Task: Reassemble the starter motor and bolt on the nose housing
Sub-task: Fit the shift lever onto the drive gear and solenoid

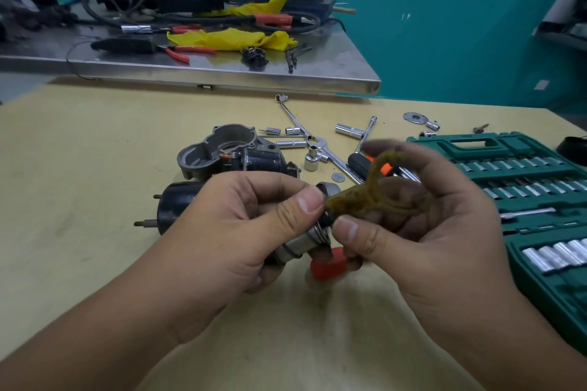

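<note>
- The black cylindrical motor body [173, 206] lies on its side on the yellowish counter [79, 168], at about 9 o'clock from the hands; two thin studs stick out of its left end.
- The grey cast-metal nose housing [219, 149] lies behind it, at about 11 o'clock from the left hand, open side up, with a dark part resting against its right side.
- The left hand [241, 225] has its fingers curled around a silver metal cylinder with grooves [305, 241], and its thumb presses on the near end of the fork.
- The long axis of the cylinder runs from 7 o'clock up to 1 o'clock, and its upper end meets the fork.
- The brownish greasy fork-shaped lever [374, 197] sits between both hands; its prongs point to 3 o'clock, into the right palm.
- The right hand [422, 216] pinches the fork with thumb and fingers; a small red cap [328, 263] is under its thumb.
- I judge that the fork must engage the upper end of the cylinder; both hands are equally near, and the housing is well apart.
- The green plastic socket set case [524, 187] lies open at 3 o'clock, with loose chrome sockets [311, 162] near it.
</note>
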